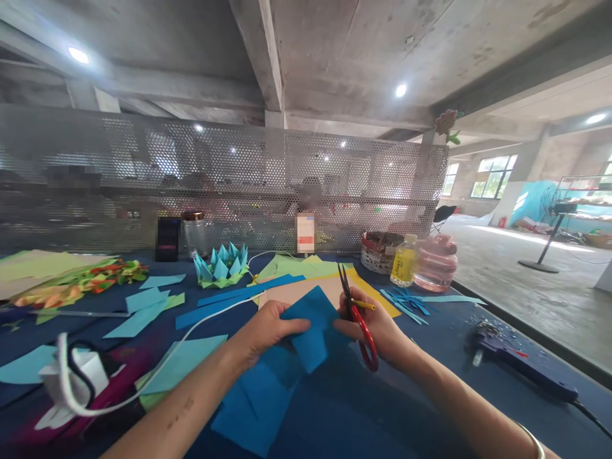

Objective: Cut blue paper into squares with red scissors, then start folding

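A piece of blue felt or paper [313, 312] is held up between my two hands over the table. My left hand [277, 325] pinches its left edge, thumb on top. My right hand [370, 322] grips its right edge with the thumb and also holds red-handled scissors [366, 341], blades pointing up, and a thin yellow stick [364, 305]. Below my hands lies a larger blue sheet [253, 408]. Beyond them are blue strips [229, 299] and a beige sheet [280, 292].
A glue gun [521, 360] lies at right. Thin blue cuttings [411, 303], a yellow-labelled bottle [403, 261], a pink water jug [435, 264] and a basket [380, 252] stand nearby. At left are a folded crown-like paper piece [222, 268], a white cable [186, 338] and a phone [306, 233] further back.
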`<state>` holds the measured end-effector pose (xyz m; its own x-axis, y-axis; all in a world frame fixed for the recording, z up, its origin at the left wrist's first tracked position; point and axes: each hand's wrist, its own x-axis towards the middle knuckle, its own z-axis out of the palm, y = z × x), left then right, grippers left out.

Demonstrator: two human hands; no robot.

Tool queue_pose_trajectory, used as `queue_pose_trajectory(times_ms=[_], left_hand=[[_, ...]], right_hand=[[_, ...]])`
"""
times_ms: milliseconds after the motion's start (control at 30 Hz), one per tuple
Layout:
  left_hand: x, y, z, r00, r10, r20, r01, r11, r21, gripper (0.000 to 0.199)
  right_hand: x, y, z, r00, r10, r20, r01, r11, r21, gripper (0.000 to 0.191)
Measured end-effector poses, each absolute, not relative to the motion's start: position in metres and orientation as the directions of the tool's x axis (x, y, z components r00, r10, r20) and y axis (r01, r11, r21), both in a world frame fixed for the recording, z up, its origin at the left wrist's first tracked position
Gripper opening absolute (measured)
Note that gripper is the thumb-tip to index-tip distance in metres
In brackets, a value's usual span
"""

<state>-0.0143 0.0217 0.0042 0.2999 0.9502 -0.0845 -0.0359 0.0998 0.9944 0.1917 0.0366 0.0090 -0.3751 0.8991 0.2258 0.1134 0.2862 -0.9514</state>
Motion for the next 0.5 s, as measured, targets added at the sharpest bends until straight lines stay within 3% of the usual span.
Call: queue_pose_trajectory(times_ms=[133, 300, 500], left_hand=[[-0.005, 0.022, -0.002, 0.165, 0.984, -0.064, -0.169, 0.092, 0.981, 0.03], [0.005, 0.016, -0.008, 0.201, 0.975, -0.094, -0.272, 0.148, 0.951, 0.028], [0.009, 0.016, -0.014, 0.199, 0.979, -0.033, -0.289, 0.091, 0.953, 0.032]], right_hand=[[0.191, 0.035, 0.01, -0.279, 0.927, 0.252, 0.077, 0.283, -0.956, 0.033], [0.189, 0.035, 0.009, -0.227, 0.931, 0.287, 0.077, 0.311, -0.947, 0.036], [0.185, 0.033, 0.003, -0.268, 0.915, 0.303, 0.034, 0.323, -0.946, 0.041]])
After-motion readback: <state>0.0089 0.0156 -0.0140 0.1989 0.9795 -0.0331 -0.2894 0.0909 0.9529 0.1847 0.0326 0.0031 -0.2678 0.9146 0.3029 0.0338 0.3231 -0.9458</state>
